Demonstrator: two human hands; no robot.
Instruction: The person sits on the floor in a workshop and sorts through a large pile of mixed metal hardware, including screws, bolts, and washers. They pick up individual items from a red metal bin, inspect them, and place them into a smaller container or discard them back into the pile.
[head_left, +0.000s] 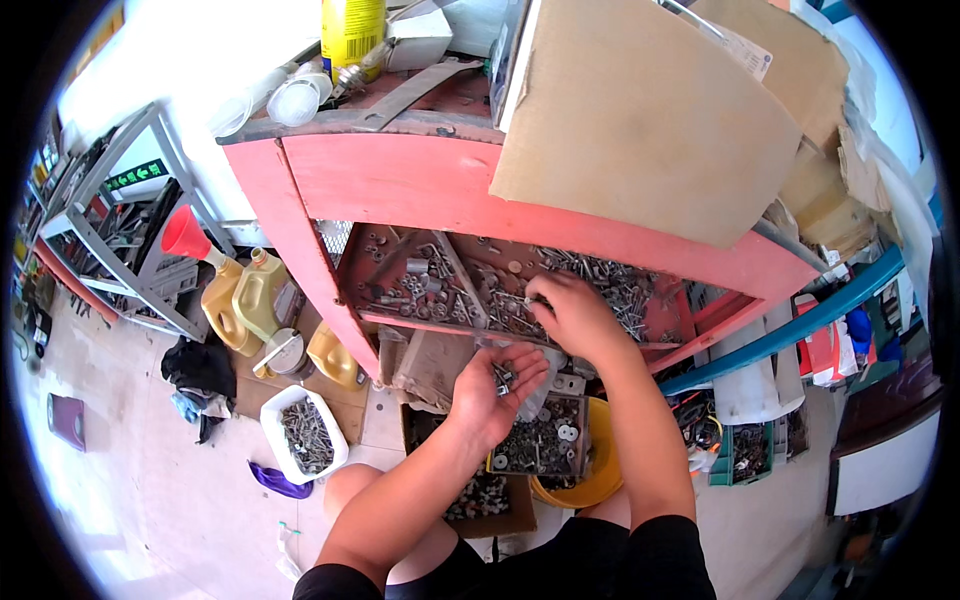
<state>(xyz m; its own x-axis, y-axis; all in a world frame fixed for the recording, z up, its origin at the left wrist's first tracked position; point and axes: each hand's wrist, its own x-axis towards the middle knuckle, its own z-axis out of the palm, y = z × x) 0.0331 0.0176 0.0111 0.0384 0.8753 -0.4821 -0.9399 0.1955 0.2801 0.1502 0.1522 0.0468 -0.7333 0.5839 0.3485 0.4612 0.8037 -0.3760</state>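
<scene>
My left hand is palm up with its fingers curled, cupping a few small metal fasteners, bolts among them. It is just below the front lip of a red metal drawer. Over the drawer's near part, my right hand has thumb and fingers pinched on what looks like a small metal fastener, partly hidden by the fingers. Loose nuts lie left of a metal divider. Bolts and screws are heaped on its right.
Below the hands stand a tray of washers, a yellow bucket and a cardboard box of fasteners. A white tub of bolts is on the floor at left, near oil jugs. Cardboard overhangs the red cabinet.
</scene>
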